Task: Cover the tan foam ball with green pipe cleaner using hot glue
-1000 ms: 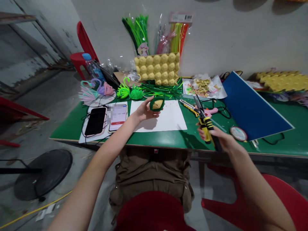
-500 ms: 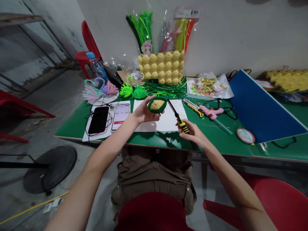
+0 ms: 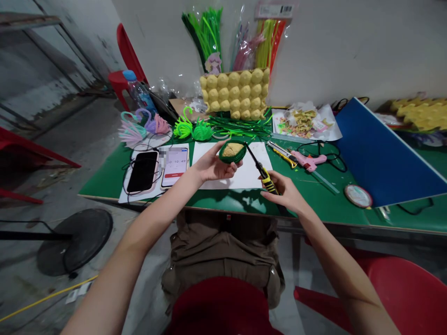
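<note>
My left hand (image 3: 209, 165) holds a small yellow cup wrapped in dark green pipe cleaner (image 3: 232, 151) above a white paper sheet (image 3: 244, 172) on the green table (image 3: 104, 179). My right hand (image 3: 284, 190) grips scissors with yellow-and-black handles (image 3: 260, 168), blades pointing up-left so the tip touches the right edge of the wrapped cup.
Two phones (image 3: 157, 170) lie left of the sheet. A yellow egg tray (image 3: 233, 93), pipe-cleaner packs (image 3: 206, 35), green stems, pipe-cleaner figures (image 3: 192, 130), a pink glue gun (image 3: 309, 162), a utility knife, a blue board (image 3: 377, 158) and a tape roll (image 3: 356, 195) crowd the table. Red chairs stand around.
My right hand carried the scissors from the right side of the table leftward to the wrapped cup. My left hand kept the cup raised, shifting it slightly.
</note>
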Available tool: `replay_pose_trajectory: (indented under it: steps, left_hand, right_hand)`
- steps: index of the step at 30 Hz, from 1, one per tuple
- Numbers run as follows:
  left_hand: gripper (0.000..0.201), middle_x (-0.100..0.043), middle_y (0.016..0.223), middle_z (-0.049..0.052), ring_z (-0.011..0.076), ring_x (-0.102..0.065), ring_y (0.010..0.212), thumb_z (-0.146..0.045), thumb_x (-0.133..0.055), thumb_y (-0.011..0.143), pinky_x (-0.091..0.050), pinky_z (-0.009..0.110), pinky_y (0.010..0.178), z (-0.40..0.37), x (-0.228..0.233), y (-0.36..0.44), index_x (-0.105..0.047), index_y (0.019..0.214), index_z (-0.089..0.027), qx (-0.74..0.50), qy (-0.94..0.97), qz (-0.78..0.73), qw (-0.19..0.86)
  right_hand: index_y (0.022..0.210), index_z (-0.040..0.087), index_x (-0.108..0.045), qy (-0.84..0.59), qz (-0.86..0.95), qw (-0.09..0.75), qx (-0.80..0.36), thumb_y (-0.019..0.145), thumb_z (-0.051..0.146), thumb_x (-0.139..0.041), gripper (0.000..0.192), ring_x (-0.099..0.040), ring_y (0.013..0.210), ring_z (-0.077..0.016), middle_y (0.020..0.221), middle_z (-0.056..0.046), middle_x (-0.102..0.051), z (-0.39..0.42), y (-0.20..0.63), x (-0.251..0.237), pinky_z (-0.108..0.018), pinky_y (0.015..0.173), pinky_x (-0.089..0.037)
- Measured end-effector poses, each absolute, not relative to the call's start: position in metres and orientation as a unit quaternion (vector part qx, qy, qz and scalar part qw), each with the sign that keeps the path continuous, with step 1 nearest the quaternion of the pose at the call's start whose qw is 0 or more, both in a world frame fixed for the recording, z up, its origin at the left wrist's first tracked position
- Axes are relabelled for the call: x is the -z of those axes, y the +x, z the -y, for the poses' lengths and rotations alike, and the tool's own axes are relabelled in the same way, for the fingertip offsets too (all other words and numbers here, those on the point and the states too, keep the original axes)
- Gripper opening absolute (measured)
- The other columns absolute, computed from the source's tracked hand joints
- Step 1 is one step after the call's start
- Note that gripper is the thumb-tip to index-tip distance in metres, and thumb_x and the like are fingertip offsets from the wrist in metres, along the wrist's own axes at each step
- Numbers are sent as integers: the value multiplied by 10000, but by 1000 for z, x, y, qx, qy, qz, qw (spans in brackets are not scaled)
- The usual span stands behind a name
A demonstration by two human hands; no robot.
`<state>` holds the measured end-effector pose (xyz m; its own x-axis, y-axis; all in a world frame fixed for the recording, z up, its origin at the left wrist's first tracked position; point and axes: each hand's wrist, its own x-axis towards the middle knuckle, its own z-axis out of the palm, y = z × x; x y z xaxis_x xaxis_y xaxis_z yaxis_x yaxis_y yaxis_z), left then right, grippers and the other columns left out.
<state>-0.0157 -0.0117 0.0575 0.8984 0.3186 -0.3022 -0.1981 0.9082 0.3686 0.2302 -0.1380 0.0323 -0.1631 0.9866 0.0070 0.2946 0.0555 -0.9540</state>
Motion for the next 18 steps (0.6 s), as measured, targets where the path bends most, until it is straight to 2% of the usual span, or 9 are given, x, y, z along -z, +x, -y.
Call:
replay_pose_trajectory:
  steps: [4, 10, 18]
  left_hand:
    - [415, -707, 837, 125, 143, -634, 617, -512, -586, 931, -532, 247, 604, 14, -57, -16, -672, 980, -109, -139, 158, -179, 961]
    - [455, -704, 809, 120, 136, -616, 584, -538, -595, 918, -509, 245, 589, 12, -54, -17, -679, 982, -96, -135, 181, -193, 955]
    - [456, -714, 774, 111, 132, -598, 544, -554, -583, 916, -475, 247, 560, 11, -55, -16, -694, 932, -112, -144, 211, -199, 946]
  right_hand:
    - [1106, 191, -613, -532, 617, 377, -441, 669, 477, -817, 561, -562, 762, -177, 860, -16, -645, 138, 232, -36, -291, 697, -414]
    - [1038, 184, -611, -505, 594, 383, -496, 663, 437, -827, 501, -522, 725, -152, 818, -4, -611, 138, 231, -37, -281, 686, -404]
    - [956, 188, -653, -482, 596, 373, -522, 656, 487, -847, 465, -531, 716, -147, 800, -7, -604, 138, 230, -37, -287, 685, -450]
